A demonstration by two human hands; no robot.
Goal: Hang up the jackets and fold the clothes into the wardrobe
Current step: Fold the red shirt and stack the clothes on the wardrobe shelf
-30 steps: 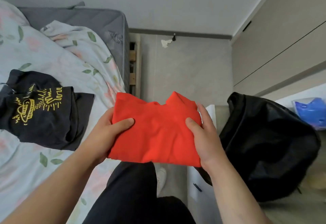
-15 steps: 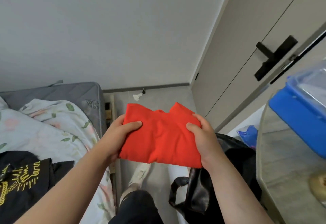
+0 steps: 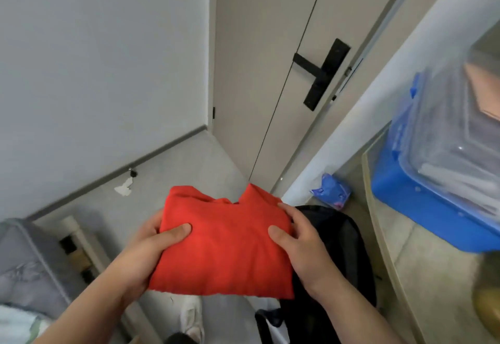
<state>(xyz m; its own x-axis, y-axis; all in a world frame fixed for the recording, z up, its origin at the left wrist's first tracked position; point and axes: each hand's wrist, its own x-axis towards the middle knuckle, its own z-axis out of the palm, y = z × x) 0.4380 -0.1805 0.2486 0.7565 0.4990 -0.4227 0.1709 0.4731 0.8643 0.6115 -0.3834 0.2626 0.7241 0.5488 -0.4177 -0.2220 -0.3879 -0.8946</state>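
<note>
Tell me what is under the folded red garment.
Below the red garment appear grey floor, a white shoe and a black bag. The left hand and right hand hide their fingers beneath it; part of the bag is covered too.

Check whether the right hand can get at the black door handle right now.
Probably not yet: the right hand and left hand both grip the folded red garment. Nothing blocks the path to the door handle itself.

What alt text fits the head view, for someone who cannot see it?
A person's left hand and right hand hold a folded red garment by its sides, thumbs on top. Beyond are a black bag and a door with a black handle.
</note>
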